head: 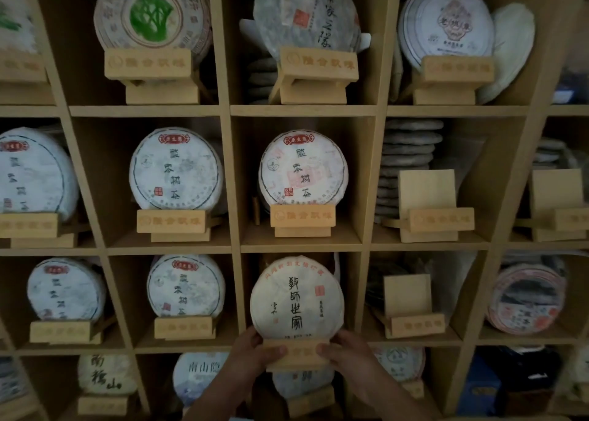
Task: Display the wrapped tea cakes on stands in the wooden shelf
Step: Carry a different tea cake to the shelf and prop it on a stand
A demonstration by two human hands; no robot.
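Midway through seating one display: left hand (251,353) and right hand (347,353) holding a wooden stand (296,355) by its two ends, at about 6 o'clock in the head view, with a wrapped tea cake (297,296) standing upright on it, black calligraphy facing out. Each grip pinching the stand's front plate, thumbs lying over its face, other fingers tucked behind and out of sight. Stand and cake poised at the mouth of the compartment in the centre column of the wooden shelf (302,111), third row down; whether the base already touches the shelf board cannot be told, since the hands cover it. Directly at 12 o'clock from it, another displayed cake (302,167) sitting squarely on its own stand. At 3 o'clock, an empty stand (411,309) waiting, and a second empty stand (430,203) at roughly 2 o'clock beside a flat stack of cakes (404,162). Next move probably: sliding the stand straight back, level, so the cake stays leaning on its rest, then releasing both ends together. Likely after that: filling the vacant stands.
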